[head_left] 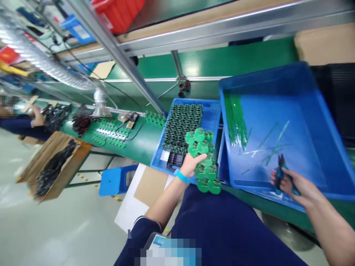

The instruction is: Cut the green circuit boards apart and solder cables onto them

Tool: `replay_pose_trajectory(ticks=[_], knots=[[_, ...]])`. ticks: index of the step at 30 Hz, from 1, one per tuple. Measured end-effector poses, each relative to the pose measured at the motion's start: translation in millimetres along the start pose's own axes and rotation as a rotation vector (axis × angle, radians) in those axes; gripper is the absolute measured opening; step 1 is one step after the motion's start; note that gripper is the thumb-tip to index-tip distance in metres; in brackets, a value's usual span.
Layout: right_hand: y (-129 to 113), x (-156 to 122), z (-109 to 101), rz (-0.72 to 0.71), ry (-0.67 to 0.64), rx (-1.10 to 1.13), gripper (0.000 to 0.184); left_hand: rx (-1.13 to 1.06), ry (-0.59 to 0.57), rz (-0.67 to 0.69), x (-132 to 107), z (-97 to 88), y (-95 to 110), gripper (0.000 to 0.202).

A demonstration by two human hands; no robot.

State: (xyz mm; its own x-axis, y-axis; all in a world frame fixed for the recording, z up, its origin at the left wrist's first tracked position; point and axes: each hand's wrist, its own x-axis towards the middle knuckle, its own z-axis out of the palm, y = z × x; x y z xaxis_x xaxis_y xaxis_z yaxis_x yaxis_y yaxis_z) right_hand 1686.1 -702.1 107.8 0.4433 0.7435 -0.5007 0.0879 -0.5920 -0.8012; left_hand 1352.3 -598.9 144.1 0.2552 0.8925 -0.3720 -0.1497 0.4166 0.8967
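My left hand (190, 163) grips a green panel of round circuit boards (203, 159), held upright over my lap near the bench edge; a blue wristband circles that wrist. My right hand (288, 183) is closed around small cutters with teal handles (281, 170), resting at the near rim of a large blue bin (277, 125). In that bin lie thin green strips (235, 120) and loose slivers. A smaller blue tray (212, 114) beside it holds rows of stacked dark green boards (181, 127).
The green workbench (138, 142) carries more green boards (111, 135), cables and a small tool. Another person's arm (24, 123) rests at the far left. A cardboard box of black cables (54, 166) and a blue stool (116, 181) stand on the floor. Red bin overhead.
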Motion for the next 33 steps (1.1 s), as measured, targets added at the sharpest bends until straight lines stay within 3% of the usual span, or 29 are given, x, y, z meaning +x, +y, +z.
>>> replay_pose_trajectory(ticks=[2,4,5,6,8,10,12,14,18,21,23,25,30,33], knots=[[15,1,0,0.161,-0.066,0.12,0.021,0.43,0.133,0.244,-17,-56.6,21,0.055],[24,-2,4,0.288,-0.027,0.252,0.019,0.958,0.228,0.376,-26,-109.9,35,0.061],[25,-5,9,0.312,0.022,0.298,0.017,1.221,0.176,0.398,-26,-131.9,37,0.059],[22,-8,16,0.306,0.074,0.324,0.015,1.452,0.054,0.41,-23,-149.5,35,0.053],[6,-15,36,0.183,0.126,0.296,0.017,1.713,-0.223,0.416,-9,-171.0,22,0.04],[-17,-26,67,-0.028,0.104,0.199,0.025,1.763,-0.418,0.428,8,-177.5,1,0.029],[-39,-40,108,-0.243,0.033,0.046,0.029,1.758,-0.503,0.445,24,-176.3,-20,0.023],[-50,-54,156,-0.33,-0.025,-0.016,0.033,1.76,-0.555,0.47,33,-173.5,-35,0.022],[-32,-64,249,-0.41,-0.149,-0.095,0.038,1.722,-0.58,0.527,37,-170.9,-52,0.042],[-6,-55,291,-0.426,-0.241,-0.144,0.043,1.686,-0.557,0.552,32,-174.0,-56,0.063],[4,-48,301,-0.421,-0.281,-0.174,0.044,1.664,-0.489,0.549,26,-182.2,-56,0.067],[7,-43,302,-0.405,-0.308,-0.199,0.042,1.615,-0.349,0.547,17,-196.8,-55,0.069],[3,-39,298,-0.374,-0.302,-0.234,0.041,1.361,0.204,0.455,-11,-243.6,-67,0.07],[3,-36,300,-0.383,-0.276,-0.249,0.042,1.121,0.395,0.345,-21,-260.2,-85,0.065]])
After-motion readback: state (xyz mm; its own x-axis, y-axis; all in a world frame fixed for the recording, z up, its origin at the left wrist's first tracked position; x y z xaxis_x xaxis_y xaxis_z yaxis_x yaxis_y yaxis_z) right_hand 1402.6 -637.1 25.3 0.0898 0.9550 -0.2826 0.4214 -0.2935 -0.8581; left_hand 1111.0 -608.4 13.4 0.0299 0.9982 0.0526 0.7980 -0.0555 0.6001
